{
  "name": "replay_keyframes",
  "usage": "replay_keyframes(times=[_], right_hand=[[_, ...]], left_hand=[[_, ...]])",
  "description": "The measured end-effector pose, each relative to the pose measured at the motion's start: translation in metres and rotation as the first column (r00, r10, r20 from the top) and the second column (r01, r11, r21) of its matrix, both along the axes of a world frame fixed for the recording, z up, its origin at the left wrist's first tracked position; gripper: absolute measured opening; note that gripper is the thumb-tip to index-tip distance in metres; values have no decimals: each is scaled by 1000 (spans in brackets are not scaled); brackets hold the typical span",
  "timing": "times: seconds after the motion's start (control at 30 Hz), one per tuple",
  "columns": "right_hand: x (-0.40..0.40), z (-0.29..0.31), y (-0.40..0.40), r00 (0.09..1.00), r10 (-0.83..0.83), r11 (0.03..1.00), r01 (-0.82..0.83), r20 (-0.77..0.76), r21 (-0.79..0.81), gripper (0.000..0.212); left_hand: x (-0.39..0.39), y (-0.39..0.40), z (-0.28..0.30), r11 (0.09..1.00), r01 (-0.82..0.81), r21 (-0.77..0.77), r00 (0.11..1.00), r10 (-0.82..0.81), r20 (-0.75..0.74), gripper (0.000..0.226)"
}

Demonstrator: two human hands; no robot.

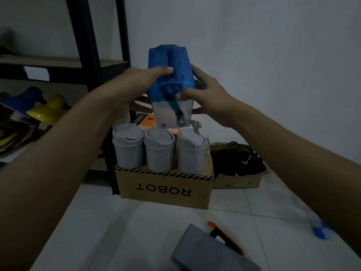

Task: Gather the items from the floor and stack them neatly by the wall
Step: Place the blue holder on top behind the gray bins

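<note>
Blue-and-clear container [171, 83], three grey bins [159, 151], brown box [166, 190]

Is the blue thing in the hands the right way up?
Tilted. The blue container leans, blue end highest, clear end lowest, above three grey bins.

Two bare forearms, no sleeves, left hand [136, 85], right hand [207, 94], short trimmed nails

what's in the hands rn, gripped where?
Blue-topped clear container: left hand holds its left side, right hand its right, thumb on the front.
</note>
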State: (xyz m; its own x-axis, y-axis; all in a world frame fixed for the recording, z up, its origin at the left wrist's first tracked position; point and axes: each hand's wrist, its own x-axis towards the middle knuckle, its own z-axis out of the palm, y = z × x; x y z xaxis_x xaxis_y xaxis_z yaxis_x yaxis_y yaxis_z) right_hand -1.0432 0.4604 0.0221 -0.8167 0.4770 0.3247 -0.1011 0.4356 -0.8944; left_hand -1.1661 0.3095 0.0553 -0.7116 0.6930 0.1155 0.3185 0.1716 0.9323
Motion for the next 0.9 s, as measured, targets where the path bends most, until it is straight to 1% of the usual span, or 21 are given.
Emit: replay_keyframes(times=[0.17, 0.27, 0.43, 0.5, 0.6, 0.7, 0.8, 0.9], right_hand=[[20, 4, 54, 998, -39, 996, 35, -46, -80, 81], [21, 1, 84, 995, -58, 990, 47, -79, -134, 78], [13, -18, 135, 985, -116, 971, 85, -131, -223, 94], [8, -29, 155, 981, -128, 963, 88, -145, -256, 93], [1, -49, 179, 980, -124, 953, 74, -156, -294, 86], [-6, -69, 197, 981, -94, 953, 39, -167, -302, 88], [-14, -82, 208, 981, -69, 962, 16, -184, -274, 97], [-23, -94, 221, 977, -100, 968, 52, -188, -246, 105]], left_hand=[[17, 65, 0, 995, 77, 70, 996, -80, 40, 73], [19, 101, 1, 991, 102, 89, 994, -105, 30, 74], [13, 160, -7, 989, 138, 48, 990, -137, -14, 78], [9, 179, -13, 987, 157, 31, 988, -157, -4, 71], [4, 200, -27, 988, 154, 24, 987, -155, 39, 65], [0, 214, -46, 988, 149, 47, 987, -151, 56, 57], [-8, 223, -68, 985, 142, 101, 986, -150, 78, 49], [-21, 233, -88, 978, 158, 132, 980, -172, 100, 58]])
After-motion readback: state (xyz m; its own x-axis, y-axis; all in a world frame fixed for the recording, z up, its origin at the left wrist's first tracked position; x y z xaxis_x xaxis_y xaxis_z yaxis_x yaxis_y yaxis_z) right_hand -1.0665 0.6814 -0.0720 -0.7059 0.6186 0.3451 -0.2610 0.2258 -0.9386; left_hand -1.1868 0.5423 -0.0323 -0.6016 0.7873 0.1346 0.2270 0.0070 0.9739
